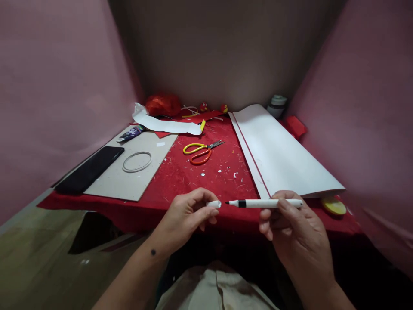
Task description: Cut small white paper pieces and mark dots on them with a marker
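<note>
My right hand (295, 224) pinches a white marker (260, 203) by its rear half, level, with the bare black tip pointing left. Between the thumb and fingers of my left hand (192, 211) is a small white marker cap (214, 203), its open end turned toward the tip. A narrow gap separates cap and tip. Both hands are raised at the near edge of a table with a red cloth (193, 189). Beyond them lie scissors (206, 151) with one yellow and one orange handle, blades partly apart.
At left, a grey board (151, 174) bears a black phone (90, 169), a bangle ring (137, 162) and a tube (131, 133). A white strip (171, 125) lies behind. A large white sheet (277, 150) covers the right side, beside a yellow round object (334, 206). Paper scraps dot the cloth.
</note>
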Tool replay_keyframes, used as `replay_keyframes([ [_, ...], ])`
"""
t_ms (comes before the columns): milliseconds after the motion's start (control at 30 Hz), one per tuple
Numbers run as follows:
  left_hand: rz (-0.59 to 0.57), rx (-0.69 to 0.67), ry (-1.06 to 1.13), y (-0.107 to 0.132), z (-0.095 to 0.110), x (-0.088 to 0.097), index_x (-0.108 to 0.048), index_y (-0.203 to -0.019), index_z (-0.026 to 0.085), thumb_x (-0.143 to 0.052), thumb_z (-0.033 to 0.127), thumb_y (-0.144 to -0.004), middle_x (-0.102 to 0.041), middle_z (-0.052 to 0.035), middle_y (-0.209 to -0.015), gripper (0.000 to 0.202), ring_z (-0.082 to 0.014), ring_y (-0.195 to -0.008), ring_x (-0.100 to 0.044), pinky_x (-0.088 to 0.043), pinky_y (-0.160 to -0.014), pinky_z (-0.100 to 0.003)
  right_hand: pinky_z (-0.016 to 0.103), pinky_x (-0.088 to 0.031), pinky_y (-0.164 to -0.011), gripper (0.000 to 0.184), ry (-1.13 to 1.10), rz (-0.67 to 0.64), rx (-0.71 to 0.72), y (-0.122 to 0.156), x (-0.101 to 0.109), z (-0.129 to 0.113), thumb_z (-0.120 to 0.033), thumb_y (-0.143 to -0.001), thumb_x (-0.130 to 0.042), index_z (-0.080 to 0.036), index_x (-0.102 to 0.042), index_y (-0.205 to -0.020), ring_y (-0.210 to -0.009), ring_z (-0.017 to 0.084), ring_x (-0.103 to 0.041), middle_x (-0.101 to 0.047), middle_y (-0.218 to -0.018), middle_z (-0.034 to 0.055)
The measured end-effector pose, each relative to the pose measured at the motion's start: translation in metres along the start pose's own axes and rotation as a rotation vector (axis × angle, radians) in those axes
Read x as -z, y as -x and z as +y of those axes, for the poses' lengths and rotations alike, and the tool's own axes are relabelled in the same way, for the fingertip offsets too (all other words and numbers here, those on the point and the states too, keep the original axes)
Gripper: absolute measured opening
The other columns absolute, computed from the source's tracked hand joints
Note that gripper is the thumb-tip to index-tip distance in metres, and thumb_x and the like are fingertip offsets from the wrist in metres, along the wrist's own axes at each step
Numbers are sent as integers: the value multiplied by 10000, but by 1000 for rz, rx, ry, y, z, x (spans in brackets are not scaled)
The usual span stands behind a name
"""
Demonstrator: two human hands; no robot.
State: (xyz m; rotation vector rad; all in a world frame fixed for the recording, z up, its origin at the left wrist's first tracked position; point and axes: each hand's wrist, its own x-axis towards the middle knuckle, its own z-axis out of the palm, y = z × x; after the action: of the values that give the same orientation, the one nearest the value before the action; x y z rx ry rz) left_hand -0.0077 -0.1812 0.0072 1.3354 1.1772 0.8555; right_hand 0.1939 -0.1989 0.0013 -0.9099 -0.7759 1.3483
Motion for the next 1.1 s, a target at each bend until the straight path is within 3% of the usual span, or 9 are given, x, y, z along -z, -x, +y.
replay_keyframes([
  [400,-4,-101,-202,3,6,0,-623,-862,173,-557,233,-812,-565,28,-640,102,-82,-559,-527,-404,-513,-170,156,-384,-371,179,28,7,-55,-4,-1,7,-309,-785,-631,-188,-511,-838,-429,107,-575,-643,-585,9],
  [700,23,-124,-190,2,-1,-5,-617,-863,174,-585,224,-800,-584,23,-661,87,-76,-565,-548,-424,-504,-149,156,-381,-362,208,2,-7,-103,-5,-6,15,-324,-773,-642,-185,-501,-839,-417,108,-573,-641,-575,5],
  [867,96,-109,-223,3,-7,-11,-624,-880,174,-575,263,-811,-606,14,-592,124,-78,-462,-529,-417,-422,-156,156,-383,-356,194,-24,-26,-105,-5,-8,20,-323,-790,-628,-194,-484,-815,-419,107,-572,-641,-584,-1],
  [1100,102,-96,-145,6,-5,-13,-631,-853,139,-572,259,-804,-618,-11,-562,143,-100,-418,-556,-459,-400,-184,177,-413,-354,178,-46,-99,-110,-5,-10,22,-319,-816,-595,-204,-459,-805,-428,128,-592,-646,-586,0],
])
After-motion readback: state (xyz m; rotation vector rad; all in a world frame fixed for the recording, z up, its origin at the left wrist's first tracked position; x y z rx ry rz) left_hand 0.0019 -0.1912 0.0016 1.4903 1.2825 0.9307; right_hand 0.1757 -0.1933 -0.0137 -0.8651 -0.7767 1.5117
